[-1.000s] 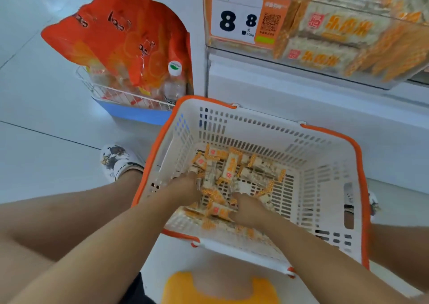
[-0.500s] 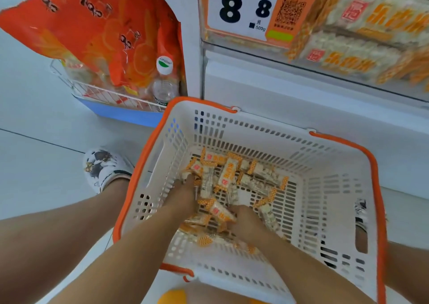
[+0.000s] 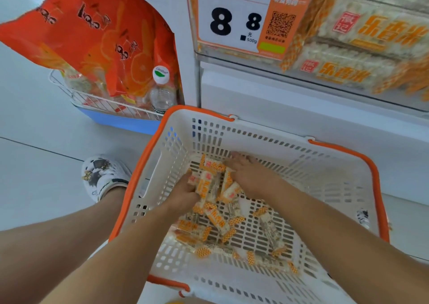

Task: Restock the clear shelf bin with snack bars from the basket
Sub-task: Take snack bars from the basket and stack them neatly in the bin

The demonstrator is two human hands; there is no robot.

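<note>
A white basket [image 3: 325,164] with an orange rim stands on the floor in front of me. Several white and orange wrapped snack bars [image 3: 216,220] lie on its bottom. My left hand [image 3: 183,193] curls round a bunch of bars from the left. My right hand [image 3: 250,176] presses against the same bunch from the right, fingers stretched over the bars towards the far wall. The clear shelf bin [image 3: 348,55] sits above at the top right, holding stacked bars behind a price tag [image 3: 234,20] reading 8.8.
An orange snack bag [image 3: 92,39] and a water bottle [image 3: 161,90] sit in a wire rack [image 3: 92,102] at the upper left. My shoe [image 3: 102,176] is on the white floor left of the basket. A white shelf front [image 3: 301,109] rises behind the basket.
Both hands have moved towards the basket's far side and gathered a bunch of bars between them. The view has shifted closer to the shelf.
</note>
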